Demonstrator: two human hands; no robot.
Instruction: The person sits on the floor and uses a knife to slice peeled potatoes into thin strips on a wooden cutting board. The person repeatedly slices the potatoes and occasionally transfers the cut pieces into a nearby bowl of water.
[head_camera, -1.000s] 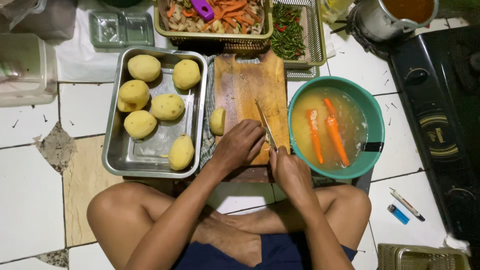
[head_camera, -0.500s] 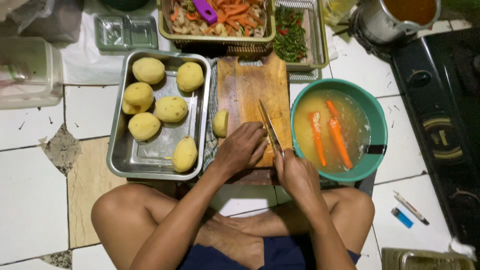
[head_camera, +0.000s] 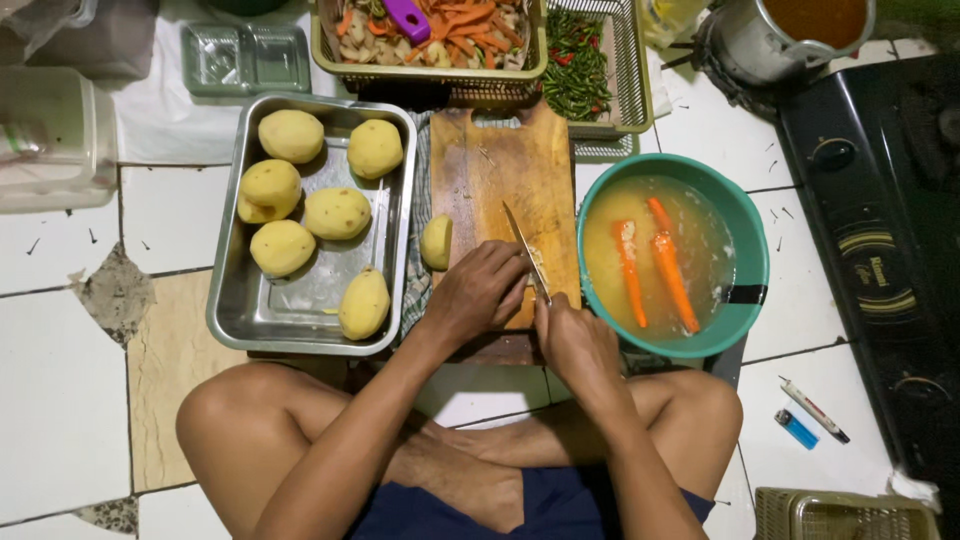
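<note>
Fingers of the left hand (head_camera: 480, 290) curl down over a small pale piece of food on the wooden cutting board (head_camera: 510, 170), pinning it — most of the piece is hidden under them. The right hand (head_camera: 570, 340) has its fingers wrapped around the handle of a knife (head_camera: 527, 250), whose blade angles up across the board, just beside the left fingertips. A peeled potato half (head_camera: 436, 242) lies at the board's left edge. Left of it, a steel tray (head_camera: 235, 300) holds six whole peeled potatoes (head_camera: 337, 212). To the right, a green bowl (head_camera: 745, 215) of cloudy water holds carrots (head_camera: 672, 270). All rests on a tiled floor (head_camera: 60, 400) — the person sits cross-legged.
</note>
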